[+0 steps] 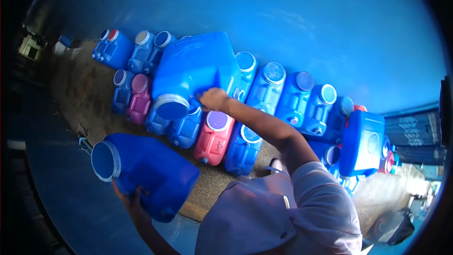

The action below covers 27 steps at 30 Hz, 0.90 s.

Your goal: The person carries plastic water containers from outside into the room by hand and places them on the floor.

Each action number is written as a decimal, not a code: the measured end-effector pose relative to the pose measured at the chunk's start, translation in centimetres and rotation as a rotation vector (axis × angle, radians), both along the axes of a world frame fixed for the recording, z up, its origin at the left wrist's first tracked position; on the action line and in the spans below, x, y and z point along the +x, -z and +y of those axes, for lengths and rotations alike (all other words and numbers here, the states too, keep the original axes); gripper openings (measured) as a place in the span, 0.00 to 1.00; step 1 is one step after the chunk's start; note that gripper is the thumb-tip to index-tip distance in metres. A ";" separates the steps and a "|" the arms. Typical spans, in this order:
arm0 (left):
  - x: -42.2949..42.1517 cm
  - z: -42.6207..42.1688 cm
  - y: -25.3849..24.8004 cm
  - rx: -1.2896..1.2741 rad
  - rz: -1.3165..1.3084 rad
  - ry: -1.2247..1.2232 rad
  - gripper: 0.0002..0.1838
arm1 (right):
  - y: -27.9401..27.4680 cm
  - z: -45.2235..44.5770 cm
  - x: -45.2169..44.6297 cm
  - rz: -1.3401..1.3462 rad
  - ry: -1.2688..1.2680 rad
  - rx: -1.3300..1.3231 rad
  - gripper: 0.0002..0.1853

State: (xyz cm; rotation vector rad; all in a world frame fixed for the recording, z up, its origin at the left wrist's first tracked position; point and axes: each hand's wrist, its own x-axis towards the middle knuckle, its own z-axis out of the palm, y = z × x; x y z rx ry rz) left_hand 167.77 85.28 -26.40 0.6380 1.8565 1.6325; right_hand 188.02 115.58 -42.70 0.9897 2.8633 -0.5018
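Observation:
My right hand (214, 99) is closed round the handle of a large blue jug (196, 66), which is lifted and tilted over the rows of containers, its wide capped mouth facing me. At the lower left, my left hand (131, 200) is at the handle side of a second blue jug (155, 170). This one leans on its side, with its round white-rimmed cap pointing left. Fingers of my left hand show beneath the cap and in the handle recess. Below the lifted jug stand a red jug with a purple cap (214, 139) and a blue jug (186, 130).
Rows of blue jugs (266, 87) line the blue wall (306, 23), with a pink jug (139, 99) at the left. Another blue jug (361, 144) lies atop others at the right. A dark bag-like object (401, 226) is at the lower right.

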 end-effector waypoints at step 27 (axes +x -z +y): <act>35.4 -0.8 6.4 -0.318 0.367 0.963 0.25 | -15.8 -32.3 29.6 0.759 0.516 -0.567 0.23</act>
